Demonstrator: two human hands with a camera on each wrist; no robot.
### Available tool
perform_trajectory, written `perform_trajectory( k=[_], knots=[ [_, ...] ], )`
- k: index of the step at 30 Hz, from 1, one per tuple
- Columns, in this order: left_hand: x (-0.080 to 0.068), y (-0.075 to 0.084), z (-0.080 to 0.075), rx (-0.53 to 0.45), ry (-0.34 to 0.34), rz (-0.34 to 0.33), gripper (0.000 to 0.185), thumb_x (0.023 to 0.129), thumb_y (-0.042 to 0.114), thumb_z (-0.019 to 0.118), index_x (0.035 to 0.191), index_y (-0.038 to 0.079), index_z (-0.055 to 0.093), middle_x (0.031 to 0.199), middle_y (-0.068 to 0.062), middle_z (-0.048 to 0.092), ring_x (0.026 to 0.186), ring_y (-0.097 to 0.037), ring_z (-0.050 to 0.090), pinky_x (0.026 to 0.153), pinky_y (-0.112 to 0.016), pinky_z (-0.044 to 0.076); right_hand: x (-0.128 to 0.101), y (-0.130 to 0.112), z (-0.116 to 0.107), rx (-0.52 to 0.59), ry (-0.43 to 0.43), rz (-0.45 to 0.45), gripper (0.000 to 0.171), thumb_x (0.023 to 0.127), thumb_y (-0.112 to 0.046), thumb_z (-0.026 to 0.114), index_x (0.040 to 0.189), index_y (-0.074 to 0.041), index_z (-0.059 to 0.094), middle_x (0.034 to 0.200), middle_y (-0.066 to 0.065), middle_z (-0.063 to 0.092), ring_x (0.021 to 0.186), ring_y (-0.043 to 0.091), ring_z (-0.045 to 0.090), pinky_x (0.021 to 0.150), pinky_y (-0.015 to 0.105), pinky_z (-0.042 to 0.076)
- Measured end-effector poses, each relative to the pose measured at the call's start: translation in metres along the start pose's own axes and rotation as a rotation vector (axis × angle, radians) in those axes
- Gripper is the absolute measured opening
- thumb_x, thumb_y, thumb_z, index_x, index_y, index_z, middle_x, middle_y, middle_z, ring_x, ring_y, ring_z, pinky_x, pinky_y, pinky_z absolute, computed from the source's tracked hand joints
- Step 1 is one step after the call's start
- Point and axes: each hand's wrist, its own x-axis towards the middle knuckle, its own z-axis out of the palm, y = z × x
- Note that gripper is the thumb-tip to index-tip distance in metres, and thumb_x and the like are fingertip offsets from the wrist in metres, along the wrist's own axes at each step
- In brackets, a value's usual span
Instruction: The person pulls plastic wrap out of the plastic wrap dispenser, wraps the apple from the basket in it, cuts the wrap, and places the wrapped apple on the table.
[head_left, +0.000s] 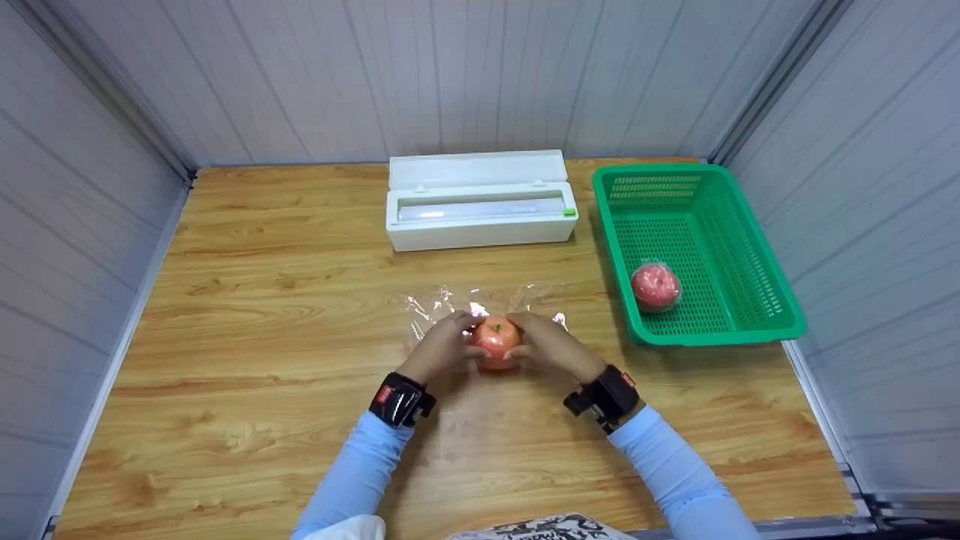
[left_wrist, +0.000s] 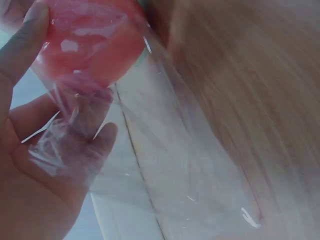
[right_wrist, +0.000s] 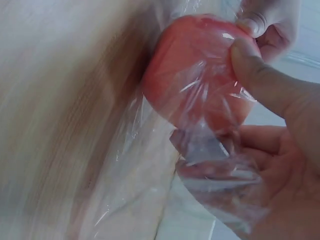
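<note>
A red apple [head_left: 496, 343] stands on the table with its green stem end up, in the middle of a sheet of clear cling film [left_wrist: 190, 165]. My left hand [head_left: 442, 346] grips its left side, the thumb on the front and the fingers behind. From the right, my right hand [head_left: 553, 347] holds it the same way. Film lies over the apple's skin [right_wrist: 175, 70] and bunches against the fingers of both hands in the wrist views. Beyond the hands, loose film spreads flat on the wood.
Behind the hands, a white cling film dispenser [head_left: 484, 234] stands with its lid up and a roll inside. To the right is a green basket [head_left: 637, 330] holding one wrapped apple [head_left: 655, 287]. Pale panel walls [head_left: 450, 75] enclose the wooden table [head_left: 247, 360] at the back and sides.
</note>
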Motion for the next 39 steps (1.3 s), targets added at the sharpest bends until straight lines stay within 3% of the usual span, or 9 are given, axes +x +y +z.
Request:
perform_trajectory(
  k=[5,10,15,20,25,29,31,36,39],
  knots=[
    [0.005,-0.003,-0.002,-0.029,-0.034,-0.018,0.055,0.077,0.024,0.077,0.124,0.001,0.059,0.114,-0.014,0.063,0.103,-0.027,0.061,0.093,-0.038,0.051,0.004,0.005,-0.003,0.068,-0.039,0.064,0.056,0.081,-0.021,0.074,0.129,-0.003,0.052,0.123,0.014,0.062,0.114,0.027,0.058,0.098,0.041,0.048],
    [0.01,-0.008,-0.007,-0.139,-0.091,-0.055,0.051,0.079,0.023,0.074,0.125,0.006,0.06,0.113,-0.011,0.067,0.104,-0.023,0.063,0.092,-0.034,0.052,0.009,0.006,-0.006,0.138,-0.041,0.127,0.052,0.081,-0.023,0.073,0.124,-0.004,0.05,0.126,0.018,0.058,0.12,0.032,0.054,0.103,0.045,0.045],
    [0.013,-0.014,-0.012,-0.245,-0.106,-0.097,0.057,0.081,0.019,0.073,0.133,0.006,0.052,0.117,-0.012,0.066,0.109,-0.023,0.062,0.094,-0.034,0.051,0.018,0.005,-0.009,0.145,-0.063,0.133,0.044,0.082,-0.023,0.072,0.117,-0.004,0.052,0.121,0.017,0.06,0.116,0.032,0.056,0.1,0.045,0.046],
    [0.016,-0.016,-0.014,-0.293,-0.118,-0.143,0.05,0.082,0.022,0.072,0.127,0.007,0.055,0.118,-0.01,0.065,0.111,-0.024,0.061,0.096,-0.037,0.05,0.026,0.004,-0.015,0.116,-0.105,0.15,0.042,0.084,-0.026,0.071,0.115,-0.005,0.053,0.118,0.015,0.062,0.109,0.029,0.059,0.097,0.041,0.049],
    [0.023,-0.014,-0.019,-0.233,-0.157,-0.134,0.039,0.082,0.025,0.073,0.117,0.011,0.064,0.115,-0.007,0.067,0.107,-0.022,0.062,0.097,-0.036,0.049,0.027,0.003,-0.021,0.071,-0.143,0.153,0.041,0.086,-0.029,0.069,0.115,-0.005,0.054,0.117,0.016,0.062,0.104,0.029,0.061,0.092,0.041,0.051],
    [0.028,-0.01,-0.023,-0.161,-0.175,-0.104,0.03,0.082,0.025,0.072,0.107,0.007,0.067,0.106,-0.008,0.07,0.1,-0.022,0.064,0.093,-0.036,0.051,0.026,0.005,-0.023,-0.023,-0.158,0.103,0.039,0.089,-0.034,0.064,0.113,-0.004,0.055,0.112,0.017,0.063,0.103,0.03,0.061,0.09,0.044,0.051],
    [0.03,-0.009,-0.024,-0.145,-0.201,-0.102,0.028,0.083,0.026,0.071,0.104,0.007,0.068,0.103,-0.008,0.07,0.096,-0.021,0.065,0.09,-0.035,0.052,0.024,0.005,-0.024,-0.053,-0.152,0.092,0.048,0.091,-0.036,0.062,0.122,-0.002,0.052,0.119,0.018,0.061,0.109,0.032,0.059,0.094,0.046,0.049],
    [0.033,-0.008,-0.027,-0.126,-0.239,-0.128,0.026,0.085,0.028,0.07,0.102,0.009,0.069,0.099,-0.006,0.071,0.09,-0.018,0.065,0.087,-0.033,0.053,0.017,0.002,-0.023,-0.127,-0.051,0.017,0.072,0.086,-0.039,0.066,0.141,-0.003,0.039,0.143,0.018,0.046,0.132,0.033,0.043,0.112,0.049,0.033],
    [0.035,-0.009,-0.029,-0.113,-0.246,-0.142,0.028,0.085,0.03,0.068,0.104,0.009,0.069,0.101,-0.006,0.071,0.093,-0.019,0.065,0.089,-0.034,0.052,0.014,0.0,-0.019,-0.22,0.019,-0.093,0.071,0.077,-0.038,0.075,0.134,-0.005,0.047,0.137,0.014,0.052,0.129,0.031,0.046,0.113,0.052,0.028]
  ],
)
